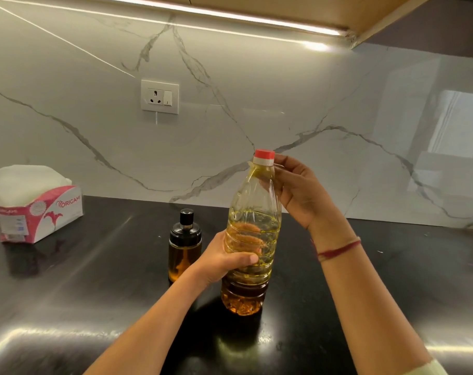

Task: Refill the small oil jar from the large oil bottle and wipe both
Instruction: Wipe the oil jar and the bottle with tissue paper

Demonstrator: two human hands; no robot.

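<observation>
Wrapped round the ribbed waist of the large clear plastic oil bottle (pixel 253 212) with the left hand (pixel 222 259): thumb laid across the front, other fingers curled behind and showing dimly through the plastic. Up at the neck, pinched by the curled fingertips (pixel 282 161) of the right hand (pixel 295 193), right beside the red screw cap (pixel 264 153) with its white ring; cap on. Round the right wrist, a red thread (pixel 338 249); at the lower edge, a scrap of pale green sleeve (pixel 432 368). Held leaning slightly to the right, roughly half full of yellow oil, base down at the glossy black countertop (pixel 94 280); cannot tell whether touching it. Just left of the left hand and a little behind it, upright on the same counter, the small glass oil jar (pixel 185 250) with a black lid, amber oil inside. Well apart at the far left, an open pink-and-white tissue box (pixel 40 212) stacked with white tissues. Behind, a white veined marble backsplash (pixel 257 104) with a white wall socket (pixel 159 96); above, a lit strip (pixel 230 18) under the wooden cabinet.
</observation>
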